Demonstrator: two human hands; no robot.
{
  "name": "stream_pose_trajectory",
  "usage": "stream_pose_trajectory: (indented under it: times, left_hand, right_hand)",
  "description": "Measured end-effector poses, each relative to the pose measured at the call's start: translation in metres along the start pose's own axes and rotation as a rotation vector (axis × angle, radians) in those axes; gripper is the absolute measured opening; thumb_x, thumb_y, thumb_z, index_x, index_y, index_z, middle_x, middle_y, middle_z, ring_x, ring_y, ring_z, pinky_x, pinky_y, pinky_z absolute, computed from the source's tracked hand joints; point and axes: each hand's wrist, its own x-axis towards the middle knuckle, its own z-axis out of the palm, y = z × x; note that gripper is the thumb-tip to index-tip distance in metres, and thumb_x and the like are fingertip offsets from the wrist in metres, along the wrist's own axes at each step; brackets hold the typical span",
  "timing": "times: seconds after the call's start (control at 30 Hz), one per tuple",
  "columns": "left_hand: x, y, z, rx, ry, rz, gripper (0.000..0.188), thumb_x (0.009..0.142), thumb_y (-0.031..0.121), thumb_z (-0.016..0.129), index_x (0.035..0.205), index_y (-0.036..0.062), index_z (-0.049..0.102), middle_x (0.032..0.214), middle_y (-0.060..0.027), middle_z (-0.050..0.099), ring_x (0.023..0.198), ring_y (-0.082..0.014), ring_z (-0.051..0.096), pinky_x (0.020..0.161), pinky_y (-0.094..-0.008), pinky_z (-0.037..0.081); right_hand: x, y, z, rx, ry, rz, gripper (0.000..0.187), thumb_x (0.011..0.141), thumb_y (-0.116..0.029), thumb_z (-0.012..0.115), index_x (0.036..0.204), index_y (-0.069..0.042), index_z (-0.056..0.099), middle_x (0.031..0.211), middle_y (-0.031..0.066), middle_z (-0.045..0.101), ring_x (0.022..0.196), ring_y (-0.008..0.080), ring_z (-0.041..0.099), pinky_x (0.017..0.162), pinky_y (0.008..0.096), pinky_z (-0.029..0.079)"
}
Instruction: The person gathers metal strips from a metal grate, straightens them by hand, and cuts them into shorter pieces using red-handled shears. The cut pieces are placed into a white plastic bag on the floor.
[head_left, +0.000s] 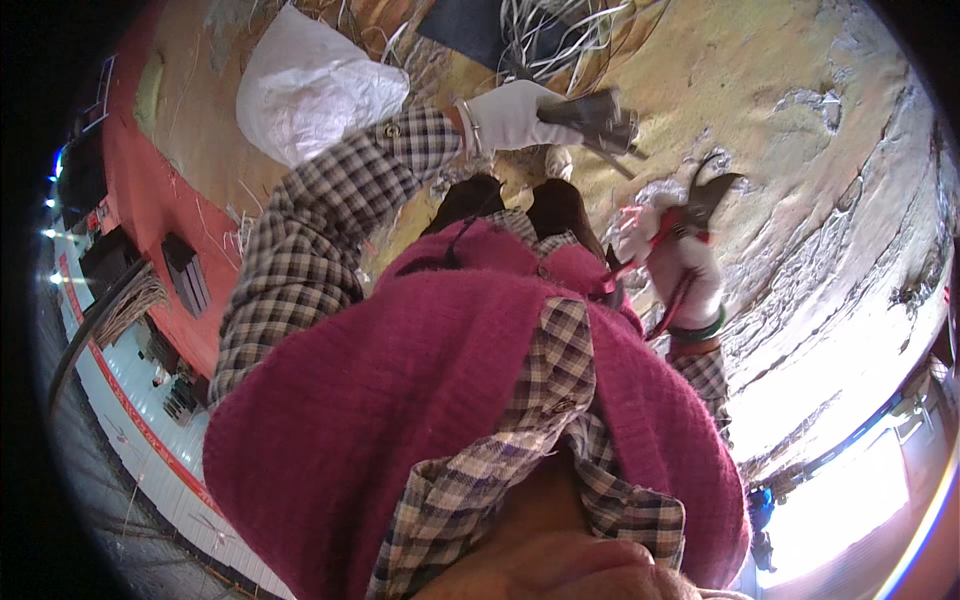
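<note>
My left hand [505, 117], in a white glove, is stretched out ahead of my body. It is closed on a short bundle of dark grey sticks [590, 115], whose ends stick out to the right. My right hand [685, 272], also gloved in white, is lower and to the right, with its fingers wrapped round red-handled pruning shears [708, 197]. The dark curved blades point up and away from me, spread apart. The shears and the bundle do not touch. Motion slightly blurs both hands.
A white sack [310, 85] lies at the far left, beyond my left forearm. Loose pale strips [560, 40] are heaped over a dark sheet [465, 30] ahead. The ground [800, 150] is yellowish, wrinkled and torn. Dark stacked pieces [187, 272] sit on a red surface at left.
</note>
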Motion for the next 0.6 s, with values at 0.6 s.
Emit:
stream_pose_trajectory:
  times: [0.6]
  left_hand:
    - [-0.039,0.052,-0.038,-0.348,0.632,-0.109,0.031,0.075,0.018,0.071,0.096,-0.0012,0.059,0.08,-0.0047,0.062,0.071,-0.0137,0.057,0.065,-0.027,0.047]
  right_hand:
    - [0.194,-0.034,-0.117,-1.891,0.696,-0.246,0.077,0.07,-0.044,0.063,0.13,-0.004,0.036,0.126,0.0207,0.047,0.115,0.0378,0.045,0.097,0.0454,0.036]
